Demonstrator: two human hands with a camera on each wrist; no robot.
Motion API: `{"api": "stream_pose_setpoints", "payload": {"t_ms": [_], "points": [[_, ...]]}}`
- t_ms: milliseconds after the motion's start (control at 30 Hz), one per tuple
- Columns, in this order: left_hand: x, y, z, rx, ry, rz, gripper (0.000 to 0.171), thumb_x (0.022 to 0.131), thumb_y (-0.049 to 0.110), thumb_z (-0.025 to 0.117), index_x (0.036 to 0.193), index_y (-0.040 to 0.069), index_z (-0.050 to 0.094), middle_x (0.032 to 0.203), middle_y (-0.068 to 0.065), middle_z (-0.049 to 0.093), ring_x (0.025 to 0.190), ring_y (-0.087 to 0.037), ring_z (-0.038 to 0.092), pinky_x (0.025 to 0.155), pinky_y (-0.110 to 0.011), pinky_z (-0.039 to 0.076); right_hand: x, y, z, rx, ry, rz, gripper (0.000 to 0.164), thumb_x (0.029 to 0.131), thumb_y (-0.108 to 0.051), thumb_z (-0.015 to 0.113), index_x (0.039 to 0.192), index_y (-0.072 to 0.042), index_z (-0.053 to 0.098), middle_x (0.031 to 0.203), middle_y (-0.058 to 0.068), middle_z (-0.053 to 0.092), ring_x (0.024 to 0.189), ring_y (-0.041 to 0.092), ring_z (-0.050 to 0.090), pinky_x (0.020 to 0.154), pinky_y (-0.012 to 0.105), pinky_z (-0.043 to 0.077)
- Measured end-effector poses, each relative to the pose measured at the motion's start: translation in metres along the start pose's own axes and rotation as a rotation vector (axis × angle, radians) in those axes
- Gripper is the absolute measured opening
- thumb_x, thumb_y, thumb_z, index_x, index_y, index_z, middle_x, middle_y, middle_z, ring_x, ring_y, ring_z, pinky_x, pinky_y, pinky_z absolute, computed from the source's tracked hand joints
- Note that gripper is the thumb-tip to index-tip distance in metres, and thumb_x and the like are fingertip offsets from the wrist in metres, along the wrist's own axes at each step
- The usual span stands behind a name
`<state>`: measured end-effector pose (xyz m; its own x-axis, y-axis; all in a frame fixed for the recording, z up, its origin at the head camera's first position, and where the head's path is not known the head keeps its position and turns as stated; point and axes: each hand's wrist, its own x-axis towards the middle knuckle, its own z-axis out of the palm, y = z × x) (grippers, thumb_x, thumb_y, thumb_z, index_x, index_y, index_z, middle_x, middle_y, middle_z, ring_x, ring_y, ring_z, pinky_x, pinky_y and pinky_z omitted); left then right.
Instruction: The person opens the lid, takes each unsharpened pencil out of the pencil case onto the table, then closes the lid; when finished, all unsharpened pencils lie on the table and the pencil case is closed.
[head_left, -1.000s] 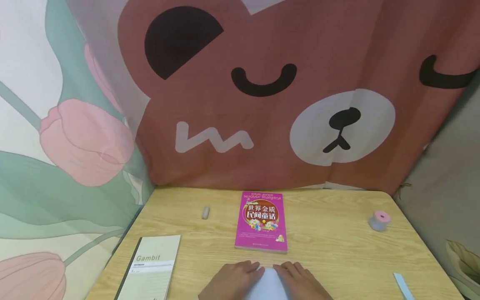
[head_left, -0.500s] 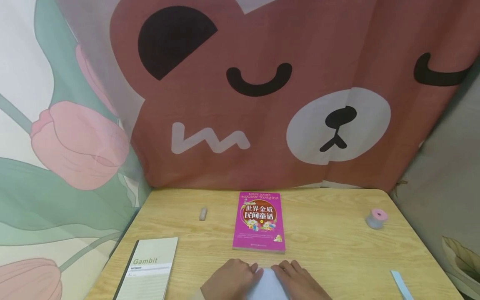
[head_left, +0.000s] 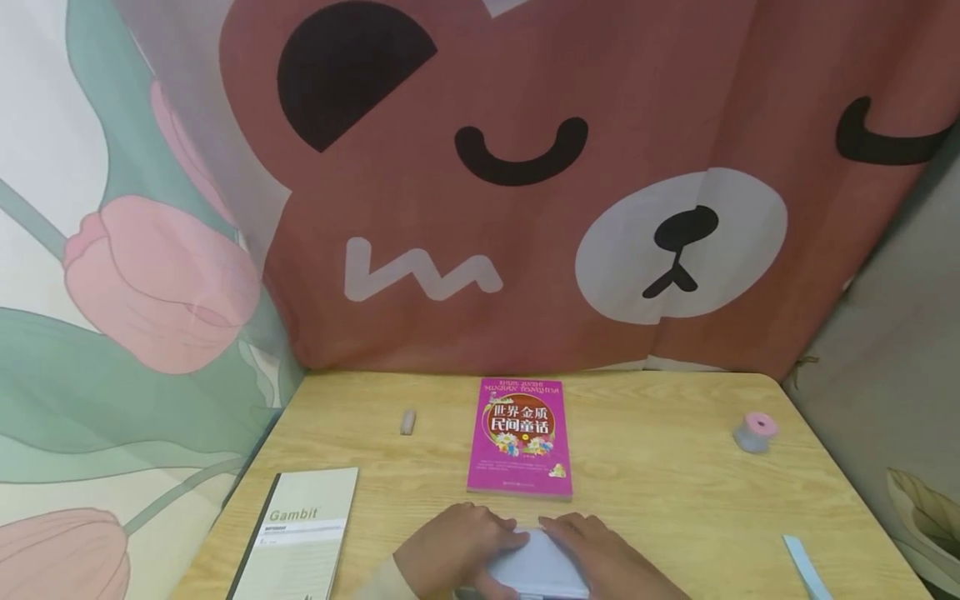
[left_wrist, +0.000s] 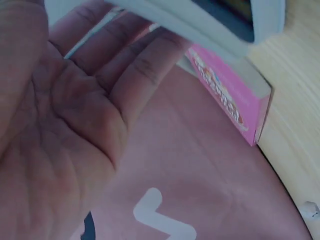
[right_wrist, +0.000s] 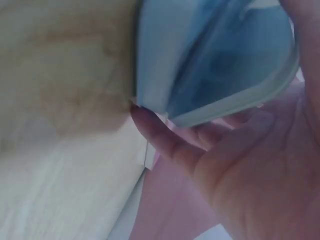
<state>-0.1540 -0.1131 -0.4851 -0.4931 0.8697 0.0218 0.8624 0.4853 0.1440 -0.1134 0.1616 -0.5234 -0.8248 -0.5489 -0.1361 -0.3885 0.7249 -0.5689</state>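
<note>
A pale blue, hollow box-like case point(head_left: 540, 567) with rounded corners lies between my hands at the table's near edge. The right wrist view shows it parted like a lid from its base, with a dark wedge-shaped gap between point(right_wrist: 235, 65). My left hand point(head_left: 461, 546) grips its left side, fingers at the far edge and thumb low at the near edge. My right hand point(head_left: 603, 554) holds the right side, fingertips on the far corner. In the left wrist view the case's pale rim point(left_wrist: 220, 35) crosses my fingers. What is inside is hidden.
A pink book point(head_left: 520, 467) lies just beyond my hands. To the left are a Gambit notebook point(head_left: 300, 542) and a small grey-brown block point(head_left: 408, 422). On the right sit a pink-topped spool point(head_left: 756, 433) and a light blue strip point(head_left: 806, 567). A bear-print curtain point(head_left: 420, 333) hangs behind the table.
The case's near edge has come into view and its top looks wider. My left thumb has moved down to the near edge, and the left hand shows more of its wrist.
</note>
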Motion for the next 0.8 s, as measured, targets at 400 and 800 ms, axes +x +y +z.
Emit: {"api": "stream_pose_setpoints", "payload": {"t_ms": [400, 800], "points": [[-0.011, -0.007, -0.012, -0.258, 0.110, -0.177, 0.037, 0.108, 0.057, 0.067, 0.123, 0.029, 0.086, 0.104, 0.021, 0.082, 0.087, 0.012, 0.068, 0.080, -0.013, 0.058, 0.006, -0.006, -0.026, 0.253, -0.037, 0.091, 0.047, 0.107, -0.063, 0.062, 0.143, -0.034, 0.070, 0.129, -0.019, 0.070, 0.112, 0.008, 0.063, 0.102, 0.042, 0.063], [-0.056, -0.009, 0.002, -0.364, 0.288, -0.362, 0.019, 0.109, 0.047, 0.070, 0.116, 0.035, 0.057, 0.147, 0.005, 0.067, 0.132, -0.017, 0.065, 0.106, -0.043, 0.062, 0.022, 0.001, -0.034, 0.305, 0.038, 0.089, 0.046, 0.108, -0.061, 0.061, 0.138, -0.029, 0.076, 0.121, -0.019, 0.077, 0.114, 0.012, 0.069, 0.104, 0.058, 0.063]]}}
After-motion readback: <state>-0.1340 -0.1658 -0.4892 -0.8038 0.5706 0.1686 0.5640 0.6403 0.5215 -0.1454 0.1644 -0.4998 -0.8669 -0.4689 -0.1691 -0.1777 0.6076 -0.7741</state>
